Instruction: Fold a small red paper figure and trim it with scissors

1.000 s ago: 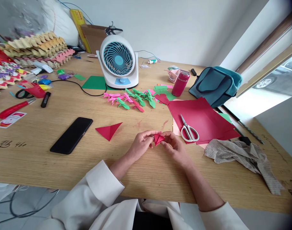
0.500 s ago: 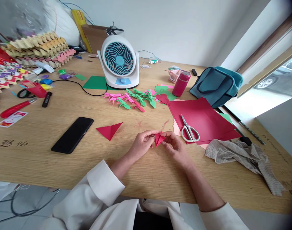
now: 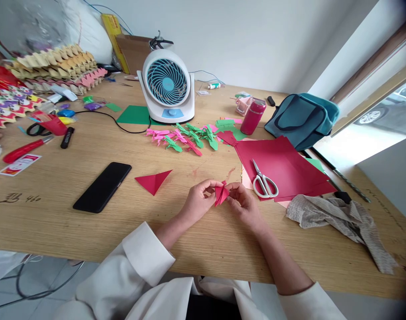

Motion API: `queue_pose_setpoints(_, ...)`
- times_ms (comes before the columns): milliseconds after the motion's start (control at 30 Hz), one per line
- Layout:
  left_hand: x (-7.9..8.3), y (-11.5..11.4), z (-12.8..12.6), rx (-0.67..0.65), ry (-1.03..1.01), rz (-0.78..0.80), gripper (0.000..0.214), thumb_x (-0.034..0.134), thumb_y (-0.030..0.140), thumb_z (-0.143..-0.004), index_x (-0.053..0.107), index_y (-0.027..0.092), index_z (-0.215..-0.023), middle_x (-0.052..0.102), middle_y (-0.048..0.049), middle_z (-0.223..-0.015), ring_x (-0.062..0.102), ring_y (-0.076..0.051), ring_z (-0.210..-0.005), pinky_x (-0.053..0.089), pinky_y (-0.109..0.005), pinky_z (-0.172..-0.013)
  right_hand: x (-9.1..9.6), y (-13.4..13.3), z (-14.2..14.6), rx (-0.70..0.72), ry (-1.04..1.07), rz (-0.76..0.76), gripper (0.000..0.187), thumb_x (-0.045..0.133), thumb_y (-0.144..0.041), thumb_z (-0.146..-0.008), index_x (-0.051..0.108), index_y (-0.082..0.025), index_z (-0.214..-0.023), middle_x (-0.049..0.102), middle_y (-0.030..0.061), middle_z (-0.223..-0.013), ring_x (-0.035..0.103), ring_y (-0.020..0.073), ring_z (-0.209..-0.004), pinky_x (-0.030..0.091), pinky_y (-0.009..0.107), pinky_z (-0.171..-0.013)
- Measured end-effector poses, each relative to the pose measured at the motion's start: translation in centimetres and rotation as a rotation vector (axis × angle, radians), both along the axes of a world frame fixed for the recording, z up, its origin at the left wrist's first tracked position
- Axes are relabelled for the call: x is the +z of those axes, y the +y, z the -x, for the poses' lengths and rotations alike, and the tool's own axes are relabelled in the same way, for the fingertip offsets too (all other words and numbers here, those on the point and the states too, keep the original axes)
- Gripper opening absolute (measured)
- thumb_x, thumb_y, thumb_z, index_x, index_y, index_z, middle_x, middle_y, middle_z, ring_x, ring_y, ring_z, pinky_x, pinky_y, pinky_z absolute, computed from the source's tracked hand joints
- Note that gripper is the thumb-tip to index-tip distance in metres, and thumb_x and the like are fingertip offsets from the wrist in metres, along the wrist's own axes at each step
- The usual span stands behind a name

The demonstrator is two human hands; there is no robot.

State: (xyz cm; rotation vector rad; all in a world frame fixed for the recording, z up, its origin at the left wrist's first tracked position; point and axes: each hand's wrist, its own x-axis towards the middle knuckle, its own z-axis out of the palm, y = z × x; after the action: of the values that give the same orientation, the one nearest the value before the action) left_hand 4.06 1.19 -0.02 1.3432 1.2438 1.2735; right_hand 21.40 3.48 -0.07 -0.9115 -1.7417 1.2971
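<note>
We note left hand (image 3: 195, 201) and right hand (image 3: 246, 209) pinching one folded red paper (image 3: 220, 194) between them, over the table (image 3: 223, 253), left of the scissors (image 3: 263, 181). We see a red triangle (image 3: 153, 182) lying between the phone (image 3: 102, 187) and the left hand.

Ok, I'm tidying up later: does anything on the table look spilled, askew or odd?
Reddish smears mark the table just beyond the folded paper that the left hand and right hand hold; they look like stray stains, though their cause doesn't show. The cloth lies crumpled, unlike the flat red sheets beside it.
</note>
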Motion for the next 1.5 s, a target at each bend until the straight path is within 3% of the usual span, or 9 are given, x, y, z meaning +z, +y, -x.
queue_pose_setpoints(167, 0.0, -0.1, -0.1, 0.045, 0.015, -0.033, 0.013, 0.068, 0.026, -0.079, 0.063, 0.017, -0.085, 0.066, -0.0016, -0.084, 0.061, -0.012, -0.074, 0.047, -0.017, -0.059, 0.0, -0.1, 0.1, 0.005, -0.011, -0.039, 0.018, 0.058, -0.034, -0.092, 0.055, -0.025, -0.107, 0.060, 0.0034, -0.093, 0.057, 0.0179, -0.078, 0.049, 0.034, -0.075)
queue_pose_setpoints(400, 0.0, -0.1, -0.2, 0.049, 0.028, -0.046, 0.011, 0.067, 0.024, -0.078, 0.060, 0.017, -0.082, 0.064, -0.0002, -0.081, 0.058, -0.010, -0.069, 0.044, -0.016, -0.055, 0.0, -0.2, 0.2, -0.019, -0.049, -0.099, 0.018, 0.061, -0.028, -0.088, 0.056, -0.025, -0.105, 0.058, 0.0022, -0.092, 0.052, 0.0160, -0.076, 0.047, 0.031, -0.074)
queue_pose_setpoints(700, -0.4, 0.0, -0.2, 0.044, 0.032, -0.054, 0.012, 0.067, 0.027, -0.079, 0.062, 0.017, -0.083, 0.065, -0.0005, -0.080, 0.059, -0.010, -0.070, 0.046, -0.018, -0.061, 0.1, 0.0, 0.1, -0.060, -0.042, -0.130, 0.014, 0.061, -0.036, -0.090, 0.059, -0.023, -0.096, 0.058, 0.0018, -0.085, 0.053, 0.0164, -0.072, 0.047, 0.031, -0.070)
queue_pose_setpoints(1000, -0.3, 0.1, 0.1, -0.011, 0.043, -0.083, 0.006, 0.063, 0.021, -0.081, 0.065, 0.017, -0.086, 0.067, -0.0007, -0.082, 0.062, -0.011, -0.072, 0.048, -0.020, -0.066, -1.2, 0.7, -0.1, -0.092, 0.059, -0.057, 0.017, 0.065, -0.041, -0.088, 0.062, -0.024, -0.092, 0.063, 0.0036, -0.087, 0.059, 0.0194, -0.079, 0.050, 0.035, -0.075)
queue_pose_setpoints(1167, 0.0, 0.1, 0.3, -0.037, 0.061, -0.069, 0.009, 0.063, 0.024, -0.083, 0.065, 0.017, -0.087, 0.068, -0.0015, -0.085, 0.063, -0.013, -0.076, 0.049, -0.022, -0.068, -1.0, 0.7, -0.2, -0.079, 0.062, -0.036, 0.020, 0.063, -0.043, -0.090, 0.062, -0.023, -0.091, 0.063, 0.0035, -0.086, 0.059, 0.0192, -0.078, 0.050, 0.034, -0.074)
queue_pose_setpoints(1333, 0.2, 0.1, 0.8, -0.092, 0.198, -0.063, 0.005, 0.058, 0.018, -0.085, 0.063, 0.018, -0.087, 0.068, -0.0002, -0.085, 0.062, -0.012, -0.073, 0.047, -0.021, -0.065, -0.2, 0.4, -0.3, -0.053, -0.098, -0.135, 0.014, 0.062, -0.036, -0.090, 0.063, -0.022, -0.091, 0.060, 0.0047, -0.091, 0.057, 0.0178, -0.078, 0.047, 0.030, -0.067)
queue_pose_setpoints(1500, -0.1, 0.0, 1.2, -0.142, 0.555, -0.178, 0.011, 0.059, 0.007, -0.082, 0.061, 0.018, -0.081, 0.063, -0.0010, -0.087, 0.059, -0.015, -0.085, 0.045, -0.025, -0.076, 0.3, 0.2, -0.2, 0.027, -0.323, -0.224, 0.007, 0.059, -0.024, -0.091, 0.063, -0.020, -0.087, 0.056, 0.0033, -0.087, 0.054, 0.0144, -0.070, 0.043, 0.027, -0.061)
